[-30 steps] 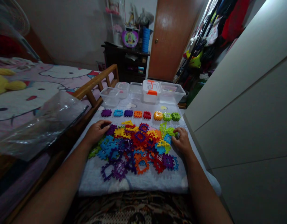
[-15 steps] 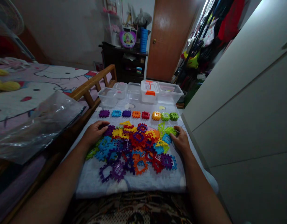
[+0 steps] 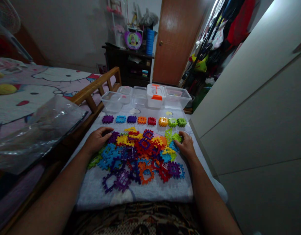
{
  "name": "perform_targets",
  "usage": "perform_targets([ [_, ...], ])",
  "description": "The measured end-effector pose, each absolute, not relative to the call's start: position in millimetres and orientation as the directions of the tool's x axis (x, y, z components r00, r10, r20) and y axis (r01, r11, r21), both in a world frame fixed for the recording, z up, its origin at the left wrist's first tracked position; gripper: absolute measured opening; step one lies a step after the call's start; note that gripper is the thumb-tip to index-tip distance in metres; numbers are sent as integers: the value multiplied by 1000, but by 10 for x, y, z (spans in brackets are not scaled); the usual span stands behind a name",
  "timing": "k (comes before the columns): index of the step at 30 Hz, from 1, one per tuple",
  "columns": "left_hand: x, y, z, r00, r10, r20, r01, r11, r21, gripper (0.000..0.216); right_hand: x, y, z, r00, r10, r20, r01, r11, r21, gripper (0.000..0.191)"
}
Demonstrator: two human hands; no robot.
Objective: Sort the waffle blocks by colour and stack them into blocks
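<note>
The left hand (image 3: 98, 140) has stayed flat on the pile of toy pieces (image 3: 140, 153) on the worktop (image 3: 165, 191), its grip loose and empty. The right hand (image 3: 186, 146) has slid onto a green piece (image 3: 177, 137); I cannot tell if its grip holds it.

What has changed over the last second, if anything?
Only the view shifts slightly. The left hand still rests on the left edge of the pile, the right hand on green pieces at its right edge. The row and bins stayed put.
</note>
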State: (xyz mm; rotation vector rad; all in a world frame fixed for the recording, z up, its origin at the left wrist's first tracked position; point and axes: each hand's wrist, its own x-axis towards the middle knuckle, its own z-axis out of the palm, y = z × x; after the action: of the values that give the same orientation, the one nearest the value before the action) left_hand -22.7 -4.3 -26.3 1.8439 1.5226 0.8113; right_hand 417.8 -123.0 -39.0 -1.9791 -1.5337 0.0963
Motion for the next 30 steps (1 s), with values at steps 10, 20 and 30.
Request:
perform_targets([
  [10, -211, -57, -241, 146, 985, 86, 597, -157, 787, 55, 4138, -1143, -319, 347, 905, 246, 863, -205, -462, 60],
  [20, -238, -40, -297, 178, 979, 95, 590, -184, 786, 53, 4193, -1044, -106, 305, 891, 335, 849, -96, -519, 61],
  [30, -225, -51, -261, 157, 983, 97, 594, -172, 786, 57, 4418, -181, 165, 113, 951, 287, 905, 21, -426, 67],
])
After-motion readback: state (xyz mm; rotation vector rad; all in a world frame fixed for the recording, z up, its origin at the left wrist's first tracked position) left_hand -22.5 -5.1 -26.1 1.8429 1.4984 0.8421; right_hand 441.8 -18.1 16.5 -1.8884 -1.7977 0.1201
